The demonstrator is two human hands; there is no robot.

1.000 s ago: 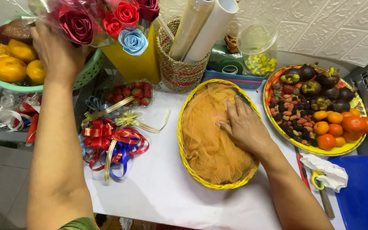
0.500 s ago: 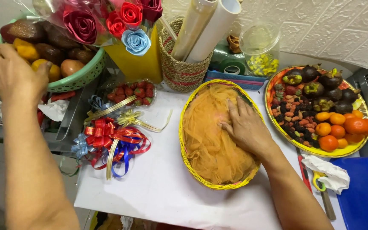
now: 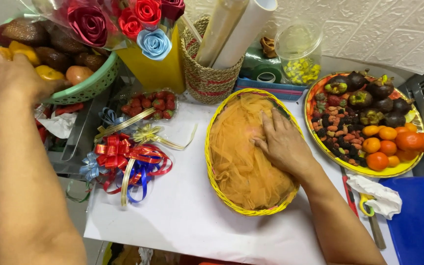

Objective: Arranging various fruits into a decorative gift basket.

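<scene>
My right hand (image 3: 284,144) lies flat, fingers spread, on orange net fabric (image 3: 241,152) that lines an oval yellow basket (image 3: 212,176) on the white table. My left hand (image 3: 13,76) reaches far left over the rim of a green bowl (image 3: 87,86) of fruit, fingers curled over a yellow fruit (image 3: 49,73); whether it grips the fruit cannot be seen. Brown and orange fruits fill the rest of the bowl.
Red, blue and gold ribbon bows (image 3: 123,159) lie left of the basket, with a strawberry punnet (image 3: 154,102) behind. Paper roses (image 3: 123,22), a woven holder with rolls (image 3: 207,73) and a clear tub (image 3: 298,54) stand at the back. A round fruit tray (image 3: 315,142) and blue crate (image 3: 415,221) are right.
My left hand has moved left and down from the paper roses to the green fruit bowl. My right hand has stayed pressed on the orange net.
</scene>
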